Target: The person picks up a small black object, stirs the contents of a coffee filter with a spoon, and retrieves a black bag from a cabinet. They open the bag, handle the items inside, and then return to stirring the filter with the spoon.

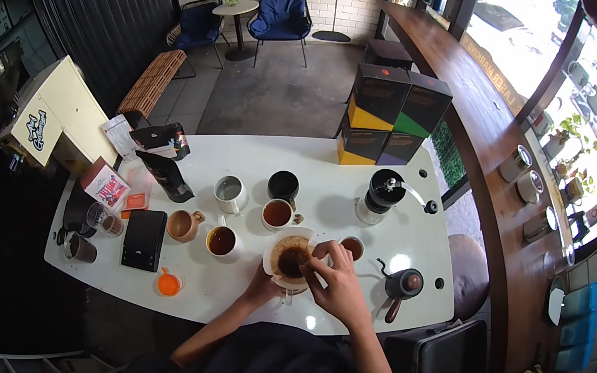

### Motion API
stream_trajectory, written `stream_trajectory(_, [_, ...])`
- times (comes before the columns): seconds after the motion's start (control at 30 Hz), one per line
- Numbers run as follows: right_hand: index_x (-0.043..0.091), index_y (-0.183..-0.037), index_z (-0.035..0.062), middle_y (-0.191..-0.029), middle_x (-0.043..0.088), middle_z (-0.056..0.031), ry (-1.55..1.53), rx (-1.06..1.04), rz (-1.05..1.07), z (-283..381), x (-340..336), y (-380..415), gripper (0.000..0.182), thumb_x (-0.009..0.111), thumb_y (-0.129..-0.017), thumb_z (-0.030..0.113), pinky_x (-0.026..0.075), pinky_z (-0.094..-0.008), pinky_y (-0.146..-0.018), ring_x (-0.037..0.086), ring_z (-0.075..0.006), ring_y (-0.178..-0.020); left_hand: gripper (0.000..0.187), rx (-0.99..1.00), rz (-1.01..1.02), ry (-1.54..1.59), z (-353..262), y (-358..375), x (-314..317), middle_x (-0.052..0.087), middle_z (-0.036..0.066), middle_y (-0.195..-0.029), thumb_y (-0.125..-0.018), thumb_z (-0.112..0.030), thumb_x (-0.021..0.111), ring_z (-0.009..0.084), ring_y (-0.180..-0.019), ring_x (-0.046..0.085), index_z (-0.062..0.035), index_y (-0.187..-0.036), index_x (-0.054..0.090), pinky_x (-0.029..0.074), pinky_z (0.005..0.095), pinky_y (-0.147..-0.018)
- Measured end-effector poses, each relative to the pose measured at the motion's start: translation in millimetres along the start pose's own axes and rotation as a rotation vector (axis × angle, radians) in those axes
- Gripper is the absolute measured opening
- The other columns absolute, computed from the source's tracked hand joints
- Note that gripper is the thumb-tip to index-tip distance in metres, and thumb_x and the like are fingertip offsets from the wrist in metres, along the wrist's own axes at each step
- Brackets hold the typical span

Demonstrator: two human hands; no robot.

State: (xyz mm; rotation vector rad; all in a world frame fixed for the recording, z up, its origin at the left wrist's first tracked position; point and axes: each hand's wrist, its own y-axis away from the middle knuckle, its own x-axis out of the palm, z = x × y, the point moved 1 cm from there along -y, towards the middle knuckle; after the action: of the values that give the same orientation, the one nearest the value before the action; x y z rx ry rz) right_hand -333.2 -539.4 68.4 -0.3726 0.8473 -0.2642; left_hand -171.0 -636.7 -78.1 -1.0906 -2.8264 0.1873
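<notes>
Right hand (336,286) pinches the rim of the paper filter (290,257), fingers pressed together; left hand (263,288) cups the dripper below it, fingers hidden. Filter sits at the white table's (257,153) near edge; kettle (402,285) beside, coffee cups (278,215) beyond, grinder (381,194) farther

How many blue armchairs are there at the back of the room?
2: one blue armchair left of the small round table, the other armchair right of it, both by the white brick wall. More may sit out of view.

Black top fills near edge; forearms bare to elbows, left hand (263,287) and right hand (339,285) ungloved, no watch, no rings seen.
</notes>
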Motion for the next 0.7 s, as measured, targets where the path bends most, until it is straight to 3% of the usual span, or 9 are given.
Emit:
stream_trajectory(0.2, [0.073, -0.098, 0.0068, -0.112, 0.057, -0.0112, 0.016, -0.001, -0.065, -2.9, -0.3, 2.1, 0.014, 0.079, -0.086, 0.011, 0.046, -0.0456, -0.094, 0.055, -0.0328, -0.107, 0.081, -0.075, -0.008, 0.162, 4.7, -1.6, 0.3, 0.064, 0.009, -0.137, -0.073, -0.006, 0.092, 0.0192, -0.122, 0.064, -0.0045, -0.143, 0.052, 0.054, 0.0375, -0.106])
stream_trajectory(0.43, [0.074, -0.099, 0.0068, -0.113, 0.056, -0.0118, -0.016, 0.018, -0.024, -3.0, -3.4, 1.3, 0.014, 0.079, -0.087, 0.012, 0.046, -0.045, -0.094, 0.055, -0.0332, -0.109, 0.08, -0.076, -0.034, 0.2, -3.8, -2.4, 3.8, 0.064, 0.009, -0.137, -0.074, -0.006, 0.092, 0.0187, -0.122, 0.064, -0.0044, -0.143, 0.053, 0.054, 0.0374, -0.106])
stream_trajectory(0.53, [0.073, -0.099, 0.0068, -0.113, 0.056, -0.0118, -0.014, 0.0, -0.029, -3.0, -3.8, 1.4, 0.014, 0.078, -0.087, 0.012, 0.046, -0.0439, -0.094, 0.054, -0.033, -0.109, 0.076, -0.03, -0.012, 0.077, 0.2, -0.3, 1.3, 0.065, 0.008, -0.136, -0.076, -0.007, 0.09, 0.0187, -0.122, 0.065, -0.0041, -0.142, 0.053, 0.054, 0.0372, -0.106])
stream_trajectory(0.7, [0.073, -0.1, 0.0071, -0.112, 0.056, -0.0113, 0.009, 0.011, -0.006, -3.2, -3.0, 0.9, 0.015, 0.078, -0.087, 0.012, 0.046, -0.0438, -0.095, 0.054, -0.0328, -0.11, 0.072, -0.084, -0.052, 0.188, -11.9, -0.6, 5.5, 0.066, 0.009, -0.134, -0.077, -0.006, 0.089, 0.0191, -0.121, 0.065, -0.004, -0.141, 0.055, 0.053, 0.0372, -0.106])
